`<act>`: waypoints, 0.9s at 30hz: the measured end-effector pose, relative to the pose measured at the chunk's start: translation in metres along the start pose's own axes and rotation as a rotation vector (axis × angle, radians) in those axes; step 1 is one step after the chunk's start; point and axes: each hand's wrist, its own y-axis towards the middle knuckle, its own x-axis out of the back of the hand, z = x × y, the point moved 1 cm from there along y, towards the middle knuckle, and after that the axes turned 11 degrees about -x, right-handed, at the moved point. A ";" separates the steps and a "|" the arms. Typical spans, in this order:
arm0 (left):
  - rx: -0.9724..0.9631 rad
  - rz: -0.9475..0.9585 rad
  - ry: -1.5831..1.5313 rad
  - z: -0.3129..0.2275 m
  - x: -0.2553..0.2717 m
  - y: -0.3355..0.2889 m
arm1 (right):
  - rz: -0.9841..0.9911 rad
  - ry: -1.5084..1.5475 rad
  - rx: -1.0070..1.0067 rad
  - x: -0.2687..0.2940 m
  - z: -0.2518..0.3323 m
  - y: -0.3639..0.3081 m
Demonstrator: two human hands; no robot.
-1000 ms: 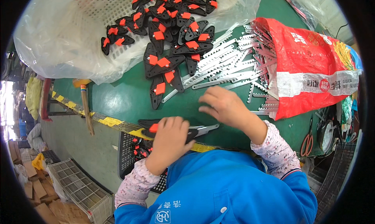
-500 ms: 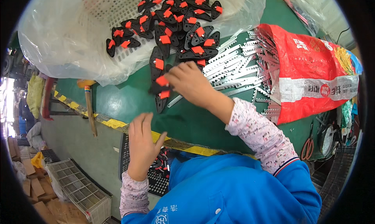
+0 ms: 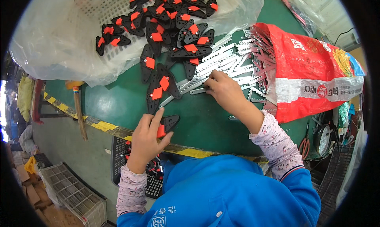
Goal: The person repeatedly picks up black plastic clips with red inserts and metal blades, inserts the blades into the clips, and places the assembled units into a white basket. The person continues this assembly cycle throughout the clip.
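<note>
My left hand (image 3: pixel 148 141) is by the near table edge. Its fingers and thumb close around a black plastic wing-shaped piece (image 3: pixel 171 123) with a red tab, partly hidden by the hand. My right hand (image 3: pixel 227 91) pinches at the end of a toothed metal strip (image 3: pixel 197 91), fingertips bent down onto it. Left of that strip, a black piece with a red tab (image 3: pixel 168 81) lies across another metal strip, overlapping a similar piece (image 3: pixel 153 95). Many more such black pieces (image 3: pixel 190 49) are heaped farther away.
Loose silver strips (image 3: pixel 237 63) spill from a red woven bag (image 3: pixel 295 90) at right. Clear plastic sheeting (image 3: pixel 51 49) lines a white perforated basket (image 3: pixel 105 5) at the far left. A mallet (image 3: pixel 78 108) overhangs the yellow-black table edge (image 3: pixel 103 125). Pliers (image 3: pixel 304 146) lie right; a dark crate (image 3: pixel 153 186) stands below.
My right hand has left a black piece on the pile and moved right to the metal strips. My left hand, empty before, now has a black piece between its fingers and thumb.
</note>
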 end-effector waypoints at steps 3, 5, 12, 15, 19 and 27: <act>-0.015 -0.043 -0.047 -0.003 -0.008 -0.003 | 0.121 0.029 0.021 0.001 0.011 0.005; -0.002 -0.079 -0.041 -0.001 -0.013 -0.005 | 0.137 0.006 0.096 0.003 0.020 0.007; 0.098 -0.158 -0.209 -0.005 -0.021 -0.006 | -0.056 1.470 -0.480 0.024 0.054 -0.016; 0.065 -0.158 -0.233 -0.011 -0.021 -0.003 | -0.045 1.543 -0.478 0.019 0.059 -0.018; 0.068 -0.146 -0.236 -0.013 -0.018 0.000 | -0.092 1.539 -0.455 0.019 0.063 -0.017; 0.053 -0.171 -0.208 -0.011 -0.017 -0.001 | -0.071 1.495 -0.423 0.016 0.072 -0.023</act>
